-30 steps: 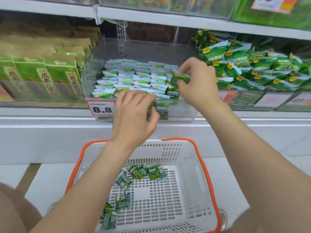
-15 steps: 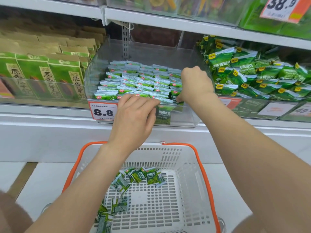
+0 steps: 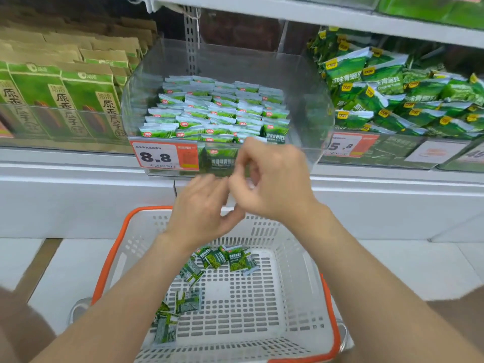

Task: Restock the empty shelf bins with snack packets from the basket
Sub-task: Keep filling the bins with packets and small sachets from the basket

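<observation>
**Loose packets in the basket, both grips above them at the bin front**

The remaining snack packets (image 3: 225,259) lie loose on the floor of the white, orange-rimmed basket (image 3: 332,323). One cluster lies near the far wall and a second group (image 3: 180,306) toward the near left corner. Both clusters sit below the grips and are well apart from them.

The left grip (image 3: 201,208) hovers over the basket's far rim, back of the hand upward and fingers loosely extended, wide. The right grip (image 3: 275,179) sits just beside it and slightly higher, in front of the bin's clear front wall. Its fingers are curled and motion-blurred, so I cannot tell whether it holds anything. The fingertips of the two grips nearly meet.

Behind them, the clear shelf bin (image 3: 306,100) holds stocked packets (image 3: 214,111) standing in tidy rows, and a price tag (image 3: 163,156) reading 8.8 is fixed at its front left. Green cartons (image 3: 52,100) fill the bin to the left, and larger green bags (image 3: 392,95) fill the one to the right. The basket stands on pale floor tiles (image 3: 419,268).
</observation>
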`<action>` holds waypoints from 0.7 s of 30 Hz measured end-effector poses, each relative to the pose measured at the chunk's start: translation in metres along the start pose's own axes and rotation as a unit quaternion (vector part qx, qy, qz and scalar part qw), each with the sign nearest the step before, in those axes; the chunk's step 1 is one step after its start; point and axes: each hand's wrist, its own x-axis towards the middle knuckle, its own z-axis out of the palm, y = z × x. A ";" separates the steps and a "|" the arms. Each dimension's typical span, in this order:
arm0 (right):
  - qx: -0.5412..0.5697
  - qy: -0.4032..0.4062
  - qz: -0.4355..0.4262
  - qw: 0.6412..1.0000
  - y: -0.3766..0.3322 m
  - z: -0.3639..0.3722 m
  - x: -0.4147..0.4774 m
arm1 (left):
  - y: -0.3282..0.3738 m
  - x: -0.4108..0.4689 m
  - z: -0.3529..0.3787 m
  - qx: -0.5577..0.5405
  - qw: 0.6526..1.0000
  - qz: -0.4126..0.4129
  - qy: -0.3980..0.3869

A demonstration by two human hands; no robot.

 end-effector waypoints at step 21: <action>-0.100 -0.685 -0.049 0.720 -0.025 0.130 -0.175 | -0.058 -0.214 0.038 0.130 0.640 -0.259 -0.712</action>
